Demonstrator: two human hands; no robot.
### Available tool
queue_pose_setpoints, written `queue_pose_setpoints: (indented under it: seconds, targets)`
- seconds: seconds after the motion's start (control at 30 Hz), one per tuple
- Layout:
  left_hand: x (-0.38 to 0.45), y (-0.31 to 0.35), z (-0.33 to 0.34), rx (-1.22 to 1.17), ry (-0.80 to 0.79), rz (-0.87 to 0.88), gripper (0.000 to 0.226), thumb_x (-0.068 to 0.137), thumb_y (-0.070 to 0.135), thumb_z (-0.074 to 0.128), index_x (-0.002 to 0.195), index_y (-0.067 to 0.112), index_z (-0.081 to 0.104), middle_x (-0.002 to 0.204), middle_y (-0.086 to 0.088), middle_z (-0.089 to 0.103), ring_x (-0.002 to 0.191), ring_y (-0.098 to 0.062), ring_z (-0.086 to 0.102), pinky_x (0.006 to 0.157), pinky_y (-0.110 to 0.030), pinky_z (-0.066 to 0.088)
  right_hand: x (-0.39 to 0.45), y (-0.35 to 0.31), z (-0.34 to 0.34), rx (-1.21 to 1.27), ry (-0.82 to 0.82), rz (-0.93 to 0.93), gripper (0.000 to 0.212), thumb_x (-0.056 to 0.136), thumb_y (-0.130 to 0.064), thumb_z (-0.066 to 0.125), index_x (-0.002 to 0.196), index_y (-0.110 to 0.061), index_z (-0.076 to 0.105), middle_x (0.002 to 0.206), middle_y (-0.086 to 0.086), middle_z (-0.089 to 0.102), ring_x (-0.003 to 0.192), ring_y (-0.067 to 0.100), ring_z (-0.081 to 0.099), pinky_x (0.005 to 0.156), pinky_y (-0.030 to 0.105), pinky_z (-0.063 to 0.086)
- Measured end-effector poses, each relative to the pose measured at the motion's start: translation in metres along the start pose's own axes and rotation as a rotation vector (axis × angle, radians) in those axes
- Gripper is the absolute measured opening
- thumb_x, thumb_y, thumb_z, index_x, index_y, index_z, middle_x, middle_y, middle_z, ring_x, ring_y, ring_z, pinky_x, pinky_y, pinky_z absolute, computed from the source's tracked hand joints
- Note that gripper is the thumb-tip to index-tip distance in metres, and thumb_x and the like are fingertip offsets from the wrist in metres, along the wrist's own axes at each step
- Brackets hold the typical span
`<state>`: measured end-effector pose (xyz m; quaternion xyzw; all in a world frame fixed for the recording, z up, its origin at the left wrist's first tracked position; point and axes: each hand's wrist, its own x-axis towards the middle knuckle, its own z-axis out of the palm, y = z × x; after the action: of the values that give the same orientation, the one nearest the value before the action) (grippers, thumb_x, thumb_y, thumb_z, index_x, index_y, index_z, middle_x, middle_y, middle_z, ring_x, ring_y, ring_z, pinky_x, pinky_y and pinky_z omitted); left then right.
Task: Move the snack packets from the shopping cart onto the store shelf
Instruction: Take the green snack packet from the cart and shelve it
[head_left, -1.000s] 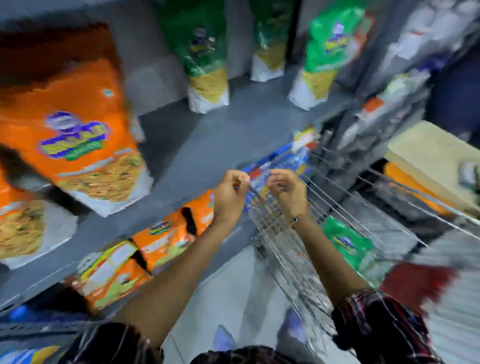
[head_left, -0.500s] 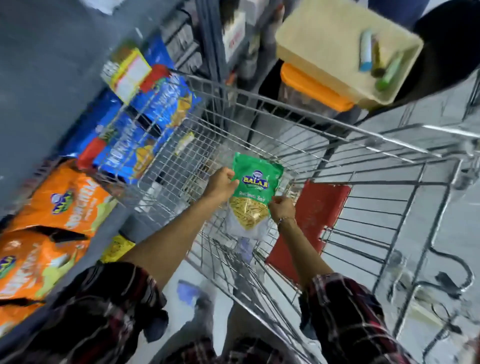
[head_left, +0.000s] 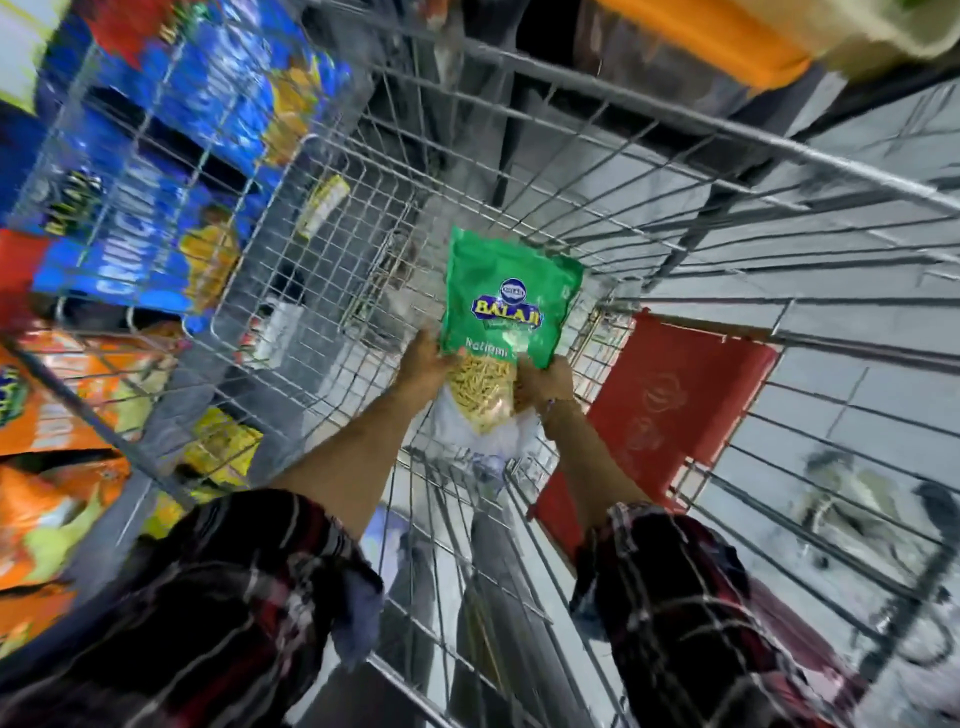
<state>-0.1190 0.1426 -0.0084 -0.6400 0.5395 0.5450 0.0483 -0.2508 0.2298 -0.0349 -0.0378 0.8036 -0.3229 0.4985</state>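
Observation:
A green snack packet (head_left: 511, 296) with a clear lower window of yellow sticks is held inside the wire shopping cart (head_left: 675, 119). My left hand (head_left: 426, 361) grips its left side near the bottom, and my right hand (head_left: 543, 382) grips its right side. The packet stands upright above the cart's mesh floor. The store shelf (head_left: 156, 431) runs along the left, partly hidden behind the cart's wire side.
Blue packets (head_left: 171, 171) and orange packets (head_left: 47, 426) fill the shelf on the left. A red plastic seat flap (head_left: 670, 405) hangs at the cart's right end. An orange and beige bin (head_left: 737, 41) sits beyond the cart at top right.
The view has swung from the shelf down into the cart. Both hands went from the cart's rim to the green packet and now hold it, slightly lifted.

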Motion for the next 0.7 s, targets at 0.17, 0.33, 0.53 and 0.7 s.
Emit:
queue_pose_setpoints:
  seconds: [0.17,0.33,0.53,0.7]
  targets:
    - [-0.02,0.007,-0.016,-0.014,-0.132,-0.022,0.038,0.083,0.009,0.064,0.12,-0.001,0.057,0.125,-0.019,0.061,0.113,-0.027,0.058,0.1,-0.038,0.046,-0.011,0.004,-0.002,0.09,-0.113,0.117,0.039,0.086,-0.006,0.06,0.118,0.01,0.045,0.094,0.038,0.062,0.044,0.015,0.049,0.037,0.019,0.043]
    - [-0.043,0.019,-0.058,0.009,-0.14,-0.023,0.039,0.078,0.001,0.068,0.115,-0.005,0.059,0.121,-0.022,0.063,0.112,-0.033,0.06,0.1,-0.039,0.047,-0.04,-0.01,-0.005,0.109,-0.206,0.029,0.041,0.078,0.004,0.067,0.114,0.003,0.046,0.105,0.025,0.061,0.074,0.027,0.062,0.063,0.045,0.056]
    - [-0.085,0.052,-0.13,-0.008,-0.037,0.111,0.04,0.072,0.005,0.075,0.109,0.002,0.062,0.111,-0.015,0.069,0.08,-0.016,0.065,0.059,-0.02,0.052,-0.097,-0.08,0.0,0.143,-0.21,-0.292,0.048,0.075,0.008,0.068,0.118,0.002,0.048,0.105,0.015,0.063,0.074,0.024,0.064,0.043,0.022,0.056]
    - [-0.149,0.073,-0.207,-0.093,0.097,0.382,0.039,0.071,0.001,0.074,0.108,-0.004,0.062,0.109,-0.015,0.067,0.081,-0.014,0.066,0.08,-0.028,0.054,-0.167,-0.163,0.007,0.11,-0.227,-0.584,0.045,0.073,0.007,0.07,0.114,0.006,0.054,0.101,0.011,0.064,0.069,0.007,0.062,0.049,0.009,0.052]
